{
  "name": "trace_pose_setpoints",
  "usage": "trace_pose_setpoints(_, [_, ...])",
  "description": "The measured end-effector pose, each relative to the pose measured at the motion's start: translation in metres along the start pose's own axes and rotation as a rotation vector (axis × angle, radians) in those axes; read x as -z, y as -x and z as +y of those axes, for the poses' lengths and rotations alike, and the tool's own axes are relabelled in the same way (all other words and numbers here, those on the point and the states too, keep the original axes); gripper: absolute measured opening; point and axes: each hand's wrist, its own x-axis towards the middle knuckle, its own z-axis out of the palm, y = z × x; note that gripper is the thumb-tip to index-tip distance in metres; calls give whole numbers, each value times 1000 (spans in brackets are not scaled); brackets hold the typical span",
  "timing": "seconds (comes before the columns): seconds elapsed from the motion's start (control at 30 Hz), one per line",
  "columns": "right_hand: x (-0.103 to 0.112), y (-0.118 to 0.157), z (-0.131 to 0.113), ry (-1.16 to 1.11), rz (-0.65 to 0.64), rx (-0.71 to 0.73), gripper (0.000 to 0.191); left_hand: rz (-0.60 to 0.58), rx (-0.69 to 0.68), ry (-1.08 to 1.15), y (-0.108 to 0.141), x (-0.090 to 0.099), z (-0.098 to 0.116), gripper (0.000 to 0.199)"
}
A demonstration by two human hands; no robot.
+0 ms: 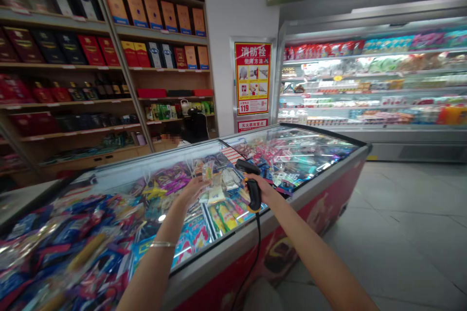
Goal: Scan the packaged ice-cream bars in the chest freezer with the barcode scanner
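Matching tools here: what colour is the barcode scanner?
Barcode scanner: black with yellow-orange trim, head view.

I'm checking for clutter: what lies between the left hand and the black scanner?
In the head view, a pale packet and a whitish pack show between the left hand and the black scanner; whether glass covers them I cannot tell.

I count one handheld barcode scanner (254, 195), one small clear packet (207, 171), one bracelet (163, 244), one chest freezer (211, 263), one refrigerated display case (379, 136), one fire-hydrant poster (253, 78) and one fire-extinguisher sign (252, 125). From here I make it eight orange-and-blue boxes (152, 13), six above, two below, plus three flat boxes (179, 93); frozen-treat packets (228, 216) lie too jumbled to number.
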Motion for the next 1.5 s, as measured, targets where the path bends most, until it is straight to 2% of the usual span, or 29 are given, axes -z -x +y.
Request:
trace_pose_setpoints(0.07, [-22, -23, 19, 70, -80, -44, 15, 111, 33, 268, 5, 30, -10, 20])
trace_pose_setpoints(0.17, [-49, -61, 42, 150, -166, -112, 19, 322, 57, 423, 8, 57, -21, 25])
trace_pose_setpoints(0.3, [-74, -104, 58, 182, -280, -216, 19, 491, -24, 447, 4, 71, -31, 32])
trace_pose_setpoints(0.4, [-79, -119, 61, 185, -320, -161, 18, 564, -56, 456, 0, 77, -37, 36])
trace_pose_setpoints(0.67, [-74, -106, 63, 271, -452, 12, 23, 619, -96, 402, 3, 94, -42, 46])
trace_pose_setpoints(0.83, [-82, -98, 62, 343, -531, -18, 28, 588, -106, 373, 9, 102, -42, 53])
trace_pose_setpoints(0.97, [-85, -94, 64, 400, -576, -12, 37, 601, -68, 410, 11, 106, -42, 47])
trace_pose_setpoints(1.23, [-87, -94, 65, 372, -574, 16, 43, 615, 12, 428, 14, 103, -36, 43])
trace_pose_setpoints(1.5, [-85, -94, 68, 376, -601, -14, 44, 651, 11, 458, 12, 104, -38, 37])
